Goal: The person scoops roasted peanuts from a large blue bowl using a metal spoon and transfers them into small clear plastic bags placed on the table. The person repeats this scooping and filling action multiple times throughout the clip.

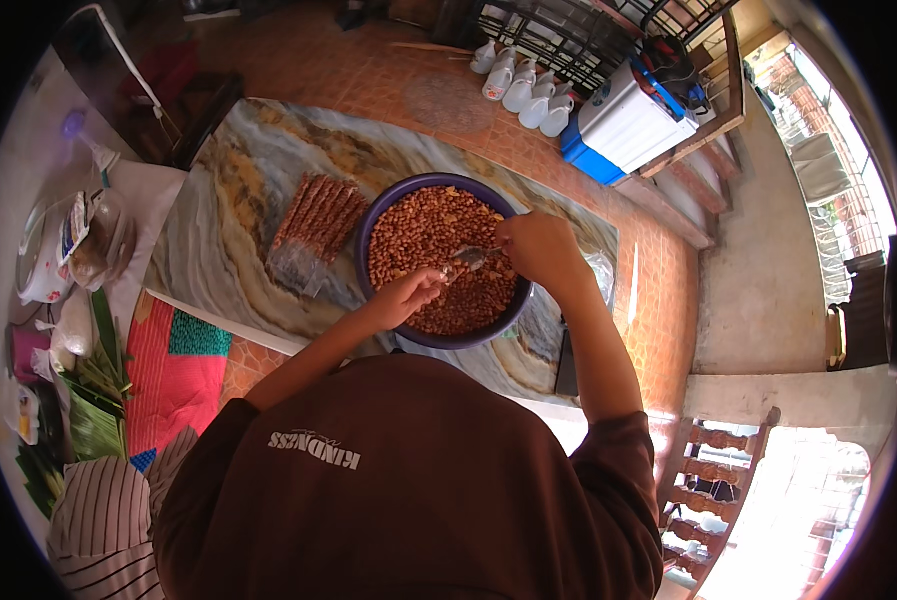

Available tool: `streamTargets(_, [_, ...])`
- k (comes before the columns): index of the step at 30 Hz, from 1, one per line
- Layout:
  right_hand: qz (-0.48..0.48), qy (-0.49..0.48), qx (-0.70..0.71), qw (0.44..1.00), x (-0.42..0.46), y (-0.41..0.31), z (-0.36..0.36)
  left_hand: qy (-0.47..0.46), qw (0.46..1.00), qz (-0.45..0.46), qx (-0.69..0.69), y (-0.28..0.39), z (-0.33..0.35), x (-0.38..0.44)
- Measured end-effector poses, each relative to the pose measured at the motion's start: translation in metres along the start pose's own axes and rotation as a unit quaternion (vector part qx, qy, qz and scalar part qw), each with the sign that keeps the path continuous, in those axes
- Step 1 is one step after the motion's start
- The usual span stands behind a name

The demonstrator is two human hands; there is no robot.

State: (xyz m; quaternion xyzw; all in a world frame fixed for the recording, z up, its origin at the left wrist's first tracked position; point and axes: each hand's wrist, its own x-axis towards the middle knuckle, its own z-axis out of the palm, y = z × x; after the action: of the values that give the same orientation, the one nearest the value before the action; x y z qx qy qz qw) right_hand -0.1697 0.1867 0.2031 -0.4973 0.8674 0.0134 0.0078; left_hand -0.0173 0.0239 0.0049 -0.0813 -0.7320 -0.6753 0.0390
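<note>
A round purple basin [368, 291] full of reddish-brown peanuts [418, 225] rests on a marble-patterned table [268, 142]. Above its right side, my right hand [536, 244] grips a metal spoon [472, 257], whose bowl points left. My left hand [411, 295] pinches the mouth of a small clear plastic bag [452, 271] close to the spoon's bowl, over the peanuts. How much the bag holds cannot be seen. Left of the basin lies a stack of narrow, peanut-filled plastic packs [317, 217], with clear plastic at its lower end.
Clear plastic [600, 274] lies at the table's right end, near a dark flat object [567, 365]. Several plastic jugs [519, 94] and a white and blue cooler box [632, 112] stand on the tiled floor beyond. Leaves and bags sit at the left.
</note>
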Motion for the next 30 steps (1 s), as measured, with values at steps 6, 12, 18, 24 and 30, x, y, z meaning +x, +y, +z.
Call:
streamTargets(6, [-0.016, 0.002, -0.049, 0.999, 0.0, -0.011, 0.0, -0.011, 0.999, -0.048, 0.012, 0.005, -0.002, 0.0])
streamTargets(12, [-0.006, 0.017, -0.056, 0.998, 0.0, -0.019, -0.009, 0.003, 1.0, -0.029, -0.007, 0.007, -0.002, -0.001])
streamTargets(18, [0.141, 0.02, -0.104, 0.984, 0.026, 0.014, 0.041, 0.008, 0.998, -0.062, -0.021, -0.003, -0.003, -0.004])
streamTargets(24, [0.237, -0.042, -0.038, 0.97, 0.046, 0.026, 0.132, 0.028, 0.995, -0.047, -0.081, -0.016, 0.007, -0.004])
streamTargets(30, [0.247, -0.031, -0.001, 0.969, 0.074, 0.02, 0.167, 0.02, 0.99, -0.099, -0.102, -0.018, 0.004, -0.007])
